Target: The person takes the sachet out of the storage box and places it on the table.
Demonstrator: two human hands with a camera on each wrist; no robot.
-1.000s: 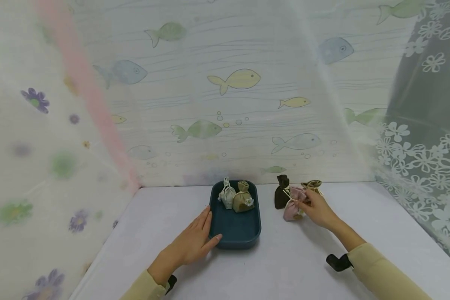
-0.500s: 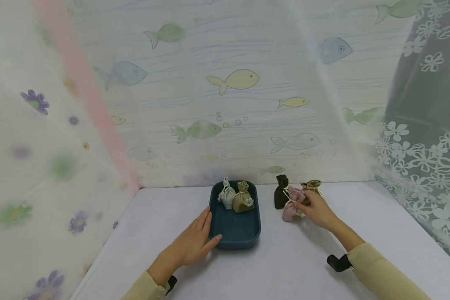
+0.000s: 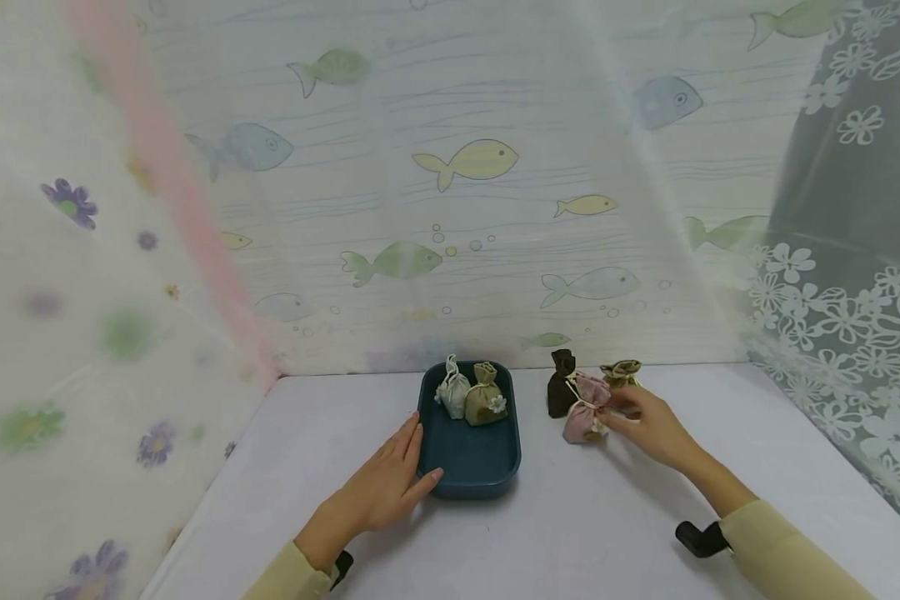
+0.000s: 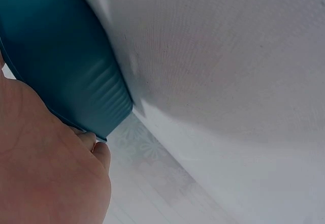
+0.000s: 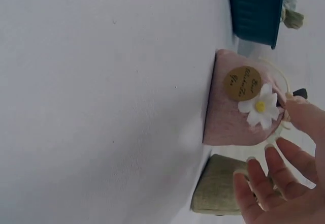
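Note:
My left hand (image 3: 386, 483) rests along the left rim of a dark teal tray (image 3: 471, 458), fingers straight and thumb near its front corner. In the left wrist view the fingertips (image 4: 100, 153) lie at the tray's rim. To the tray's right stands a pink drawstring pouch (image 3: 585, 414) with a white flower and a round gold sticker. My right hand (image 3: 656, 427) is beside it, the thumb (image 5: 304, 113) at the pouch's tied neck and the other fingers spread apart from it. An olive pouch (image 5: 216, 188) stands behind those fingers, partly hidden.
A dark brown pouch (image 3: 560, 392) stands behind the pink one, at its left. Inside the tray, toward the back, sit a whitish pouch (image 3: 456, 396) and a tan pouch (image 3: 485, 402). A fish-patterned curtain (image 3: 465, 217) hangs at the table's back edge.
My right hand has drawn slightly right and its fingers have parted from the pink pouch's neck, showing more of the pouch. The left hand and tray stay put.

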